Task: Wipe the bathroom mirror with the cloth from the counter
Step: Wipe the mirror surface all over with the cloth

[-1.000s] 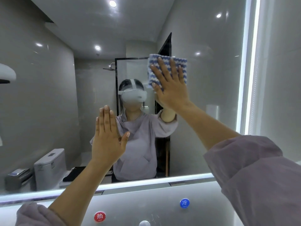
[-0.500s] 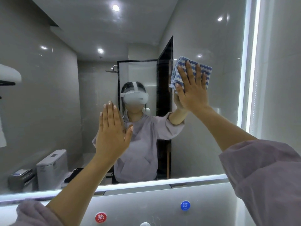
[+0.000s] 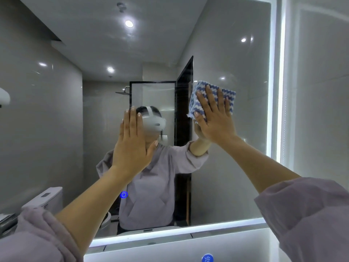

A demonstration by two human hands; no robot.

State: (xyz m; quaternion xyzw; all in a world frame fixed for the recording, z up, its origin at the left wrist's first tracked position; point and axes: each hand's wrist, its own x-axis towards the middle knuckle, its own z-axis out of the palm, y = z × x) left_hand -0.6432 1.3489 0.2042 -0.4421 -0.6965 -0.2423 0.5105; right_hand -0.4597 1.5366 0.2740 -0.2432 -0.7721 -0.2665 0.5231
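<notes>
Soft, even light. A bright white strip [image 3: 276,110] edges the mirror [image 3: 236,176]; reflected ceiling spots [image 3: 129,24] glare. The frame's edges bend from the wide angle, and focus is slightly soft.

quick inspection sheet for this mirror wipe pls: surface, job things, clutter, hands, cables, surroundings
Surface: mirror, a lit strip along its bottom and right edges; a small blue glowing dot low on the glass.
Job's things: blue and white cloth, flat against the mirror at right of centre.
Clutter: nothing seen.
Hands: right hand presses the cloth with fingers straight and spread; left hand is raised flat before the glass and holds nothing; whether it touches cannot be told.
Cables: nothing seen.
Surroundings: reflected toilet, shower screen and ceiling spotlights; a blue round label on the white panel below the mirror.
</notes>
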